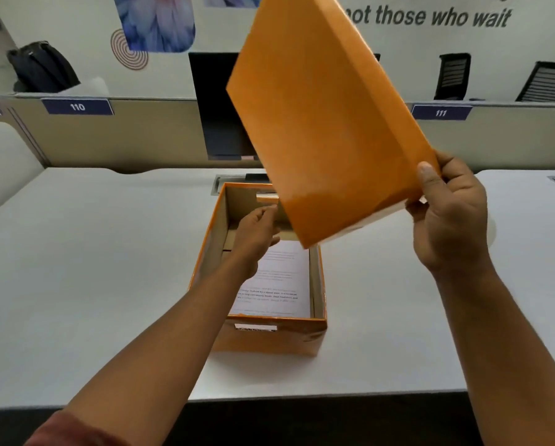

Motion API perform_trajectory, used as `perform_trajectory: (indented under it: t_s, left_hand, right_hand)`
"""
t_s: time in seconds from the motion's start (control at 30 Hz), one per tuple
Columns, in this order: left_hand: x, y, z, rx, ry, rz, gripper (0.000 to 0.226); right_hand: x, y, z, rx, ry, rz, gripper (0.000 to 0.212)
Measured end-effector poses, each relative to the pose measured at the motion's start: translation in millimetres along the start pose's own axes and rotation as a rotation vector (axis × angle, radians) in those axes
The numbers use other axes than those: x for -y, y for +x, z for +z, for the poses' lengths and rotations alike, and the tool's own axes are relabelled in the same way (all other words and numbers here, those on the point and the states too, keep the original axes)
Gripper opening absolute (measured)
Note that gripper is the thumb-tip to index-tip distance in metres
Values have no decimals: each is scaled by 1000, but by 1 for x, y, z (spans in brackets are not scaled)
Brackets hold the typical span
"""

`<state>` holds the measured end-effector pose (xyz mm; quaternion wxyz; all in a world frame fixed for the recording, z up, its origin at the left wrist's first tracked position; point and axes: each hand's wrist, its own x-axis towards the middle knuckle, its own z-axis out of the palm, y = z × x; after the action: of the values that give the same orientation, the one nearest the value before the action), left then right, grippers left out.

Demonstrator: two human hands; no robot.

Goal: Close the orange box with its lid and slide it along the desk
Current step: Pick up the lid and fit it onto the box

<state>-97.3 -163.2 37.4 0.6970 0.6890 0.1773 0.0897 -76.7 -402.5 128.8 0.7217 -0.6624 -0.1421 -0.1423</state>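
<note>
An open orange box (269, 338) stands on the white desk (92, 268), with printed paper sheets (279, 284) lying inside. The orange lid (318, 117) is held up in the air above and behind the box, tilted steeply, its top face towards me. My right hand (450, 217) grips the lid's lower right corner, thumb on the top face. My left hand (256, 233) reaches into the box over the papers, fingers loosely curled near the lid's lower edge; whether it touches the lid or holds anything is unclear.
A dark monitor (218, 104) stands behind the desk against a beige partition (140, 136) labelled 110 and 111. A cable hatch (219, 183) sits in the desk just behind the box. Black chairs (453, 75) line the far wall. A dark bag (41, 66) rests at far left.
</note>
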Motion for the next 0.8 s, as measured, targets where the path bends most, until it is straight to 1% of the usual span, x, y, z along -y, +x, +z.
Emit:
perform_trajectory:
  t_s: [0.07,0.13,0.2,0.27,0.33,0.4,0.5,0.6,0.67,0.73,0.8]
  left_hand:
    - [-4,-5,-3,19,-41,-8,36]
    - [-5,-9,-13,6,-130,-43,56]
    - [-4,-12,-28,0,-215,-87,62]
    - [-3,-14,-44,-15,-255,-132,61]
    - [-4,-17,-61,-53,-265,-130,51]
    - [-6,-22,-77,-95,-211,-84,38]
    - [-2,-33,-103,-173,-118,-67,37]
    - [10,-43,-119,-199,31,-51,37]
    - [21,-49,-124,-170,140,-26,36]
    - [30,-54,-123,-165,230,15,36]
    - [38,-56,-123,-205,316,73,39]
  right_hand:
    - [0,-8,1,40,112,66,21]
    - [0,-17,4,58,179,123,23]
    - [-2,-27,10,69,209,159,27]
    - [-7,-36,13,108,240,191,32]
    - [-15,-44,15,151,308,254,38]
    - [-23,-51,16,208,335,306,39]
    - [-37,-67,25,263,308,374,40]
    - [-49,-79,36,236,185,475,41]
    - [-58,-86,45,114,37,534,36]
    - [-69,-91,49,-34,-113,518,31]
    - [-82,-96,51,-89,-231,492,33]
